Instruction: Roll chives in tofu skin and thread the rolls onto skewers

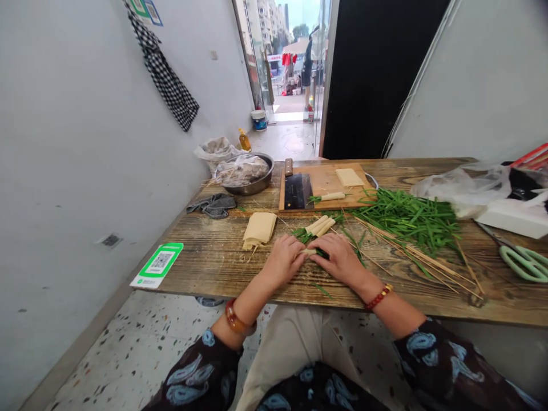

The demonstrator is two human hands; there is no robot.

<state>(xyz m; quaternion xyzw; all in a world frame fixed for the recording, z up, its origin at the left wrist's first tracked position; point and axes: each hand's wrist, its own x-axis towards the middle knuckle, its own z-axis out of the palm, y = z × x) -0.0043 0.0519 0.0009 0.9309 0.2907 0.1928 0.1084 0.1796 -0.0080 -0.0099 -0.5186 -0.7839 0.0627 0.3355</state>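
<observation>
A: Pressing down, both hands meet on the table (pixel 222 257). Left hand (pixel 283 260) and right hand (pixel 340 260) are curled narrow around a small pale roll (pixel 308 251) with green leaves, pinched between the fingertips.

B: Just beyond?

A: Finished rolls (pixel 320 225), a stack of tofu sheets (pixel 259 229). Chives (pixel 406 217) and skewers (pixel 428 262) spread right; a cleaver (pixel 297 190) lies on the cutting board (pixel 329 182).

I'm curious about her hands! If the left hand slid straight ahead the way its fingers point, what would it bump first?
Probably the small pale tofu-skin roll at the left hand fingertips, then the right hand just past it.
</observation>
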